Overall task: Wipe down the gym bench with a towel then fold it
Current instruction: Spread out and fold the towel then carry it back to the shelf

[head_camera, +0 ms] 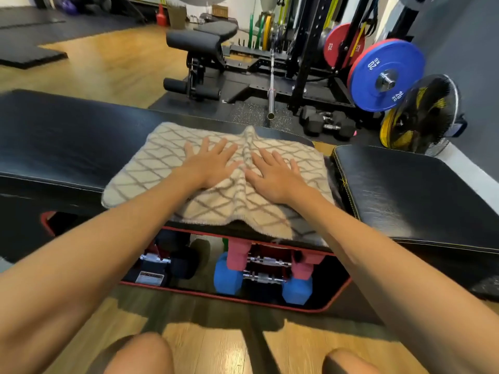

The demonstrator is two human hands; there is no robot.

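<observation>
The bench (67,141) carries the towel (151,168), spread across its pad with the near edge overhanging. The left hand (210,164) lies flat, fingers spread, pressing the cloth. The right hand (272,174) does likewise. A ridge (247,147) stands between them, likely bunched by inward pressure.

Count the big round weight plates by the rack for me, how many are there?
3 show clearly: a blue plate in front, a red plate close behind it, and another red plate further back on the rack. More may be hidden.
</observation>
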